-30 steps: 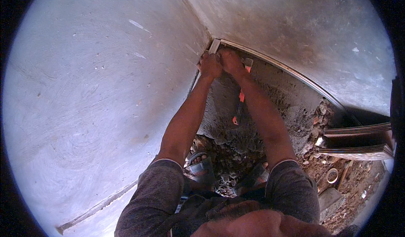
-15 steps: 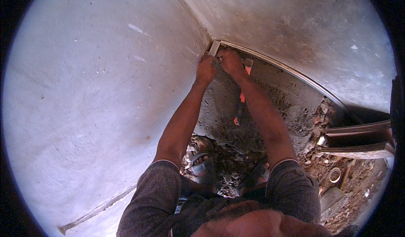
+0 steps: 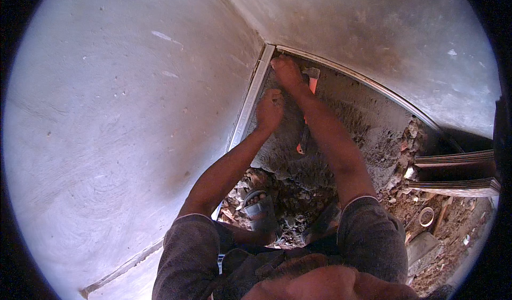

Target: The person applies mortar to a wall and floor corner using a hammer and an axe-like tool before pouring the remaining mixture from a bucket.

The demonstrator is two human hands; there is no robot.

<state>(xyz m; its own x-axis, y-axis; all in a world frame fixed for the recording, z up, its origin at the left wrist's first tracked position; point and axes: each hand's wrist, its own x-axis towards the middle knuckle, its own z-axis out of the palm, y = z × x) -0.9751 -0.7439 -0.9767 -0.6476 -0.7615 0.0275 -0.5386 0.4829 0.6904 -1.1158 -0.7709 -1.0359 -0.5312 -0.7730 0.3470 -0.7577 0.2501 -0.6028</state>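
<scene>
A light metal channel strip lies on the floor along the foot of the left wall, its far end in the corner. My left hand is closed beside it, over the grey floor and clear of the strip; whatever its fingers pinch is too small to name. My right hand is closed near the corner, its fingertips by the channel's far end, and what it may hold is hidden. Partly under my right forearm lies a hammer-like tool with an orange and black handle and a metal head.
Another metal strip runs along the right wall's foot. Stacked panels stand at right, near a cream ring on the rubble. Broken floor edge and debris surround my sandalled feet. The left wall rises close by.
The channel now lies fully visible along the left wall. My left hand has come off it and drawn back toward me, while my right hand has shifted slightly toward the corner.
</scene>
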